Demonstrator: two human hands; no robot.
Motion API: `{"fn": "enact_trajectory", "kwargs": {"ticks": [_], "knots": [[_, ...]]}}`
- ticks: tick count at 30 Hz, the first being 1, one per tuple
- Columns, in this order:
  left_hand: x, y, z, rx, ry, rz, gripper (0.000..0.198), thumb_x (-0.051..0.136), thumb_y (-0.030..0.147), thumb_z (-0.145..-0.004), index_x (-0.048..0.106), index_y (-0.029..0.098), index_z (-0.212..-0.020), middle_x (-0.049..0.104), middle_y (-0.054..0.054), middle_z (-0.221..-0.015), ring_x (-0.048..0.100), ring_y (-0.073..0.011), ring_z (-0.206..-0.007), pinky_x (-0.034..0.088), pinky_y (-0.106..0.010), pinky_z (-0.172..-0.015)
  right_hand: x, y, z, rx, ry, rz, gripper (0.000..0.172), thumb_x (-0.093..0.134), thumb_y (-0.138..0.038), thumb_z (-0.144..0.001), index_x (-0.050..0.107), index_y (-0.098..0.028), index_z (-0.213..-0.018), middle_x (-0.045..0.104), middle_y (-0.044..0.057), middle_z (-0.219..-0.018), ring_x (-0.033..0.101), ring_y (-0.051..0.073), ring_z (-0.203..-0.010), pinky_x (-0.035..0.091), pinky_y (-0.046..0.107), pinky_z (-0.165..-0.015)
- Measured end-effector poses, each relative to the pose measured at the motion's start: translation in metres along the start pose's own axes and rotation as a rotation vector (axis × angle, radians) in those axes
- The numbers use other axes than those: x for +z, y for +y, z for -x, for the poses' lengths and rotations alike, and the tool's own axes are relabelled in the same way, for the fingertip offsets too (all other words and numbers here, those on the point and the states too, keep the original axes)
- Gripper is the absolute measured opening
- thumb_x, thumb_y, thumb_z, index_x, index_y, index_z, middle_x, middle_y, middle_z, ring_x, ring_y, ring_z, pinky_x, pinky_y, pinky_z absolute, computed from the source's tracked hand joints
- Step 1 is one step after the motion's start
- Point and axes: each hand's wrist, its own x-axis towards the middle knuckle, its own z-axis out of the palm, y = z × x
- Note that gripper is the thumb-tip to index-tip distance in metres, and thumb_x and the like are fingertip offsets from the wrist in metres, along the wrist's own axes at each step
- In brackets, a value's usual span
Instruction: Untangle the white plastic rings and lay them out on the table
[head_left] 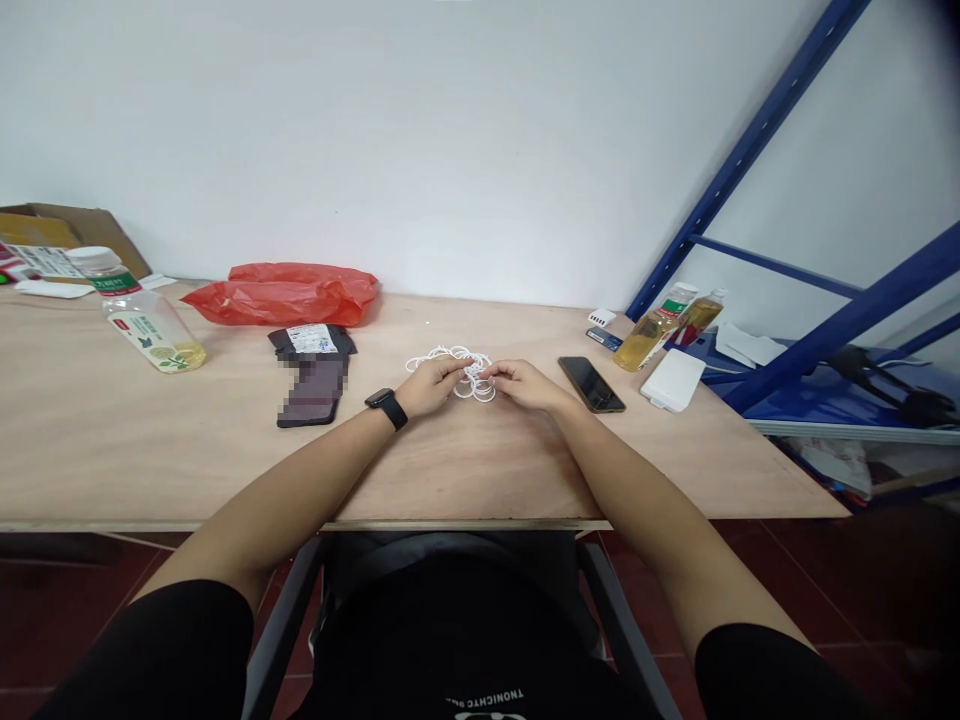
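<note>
- Clear bottle (154, 325), far left of the phone (592, 384): a little yellow liquid.
- Red bag (292, 297), left of the phone: contents hidden.
- Left grip (433, 386), left of the phone: fingers at the white loops (474, 374); cannot tell if clamped.
- These white loops, on the worktop (465, 470) left of the phone: likely light, pliant, tangle-prone; pinch an outer strand.
- Right grip (521, 384), nearer the phone: fingertips close together, hold unclear.
- Second bottle (635, 350), right of the phone: amber liquid.

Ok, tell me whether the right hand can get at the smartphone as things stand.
Probably yes. The smartphone lies on the wooden table just to the right of the right hand, with nothing seen between them, though the fingers are at the white loops now.
</note>
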Motion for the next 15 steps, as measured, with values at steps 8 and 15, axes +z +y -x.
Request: {"fn": "enact_trajectory", "kwargs": {"ticks": [8, 15], "knots": [[-0.0003, 0.0021, -0.0022, -0.133, 0.065, 0.036, 0.034, 0.050, 0.019, -0.082, 0.075, 0.013, -0.103, 0.073, -0.006, -0.090, 0.062, -0.0140, -0.073, 0.048, -0.024, -0.067, 0.0003, -0.0024, 0.0000, -0.025, -0.019, 0.018, 0.028, 0.059, -0.019, -0.079, 0.074, -0.017, -0.102, 0.074, 0.004, -0.099, 0.065, 0.016, -0.086, 0.050, 0.026, -0.078], [-0.0003, 0.0080, -0.0008, -0.190, 0.004, 0.097, 0.032, 0.053, 0.021, -0.076, 0.075, 0.012, -0.096, 0.065, 0.000, -0.067, 0.051, -0.0089, -0.055, 0.041, -0.020, -0.054, 0.0025, -0.0089, 0.0028, 0.047, -0.043, -0.033, 0.030, 0.055, -0.025, -0.081, 0.072, -0.015, -0.105, 0.067, 0.001, -0.075, 0.053, 0.010, -0.059, 0.042, 0.021, -0.056]]}}
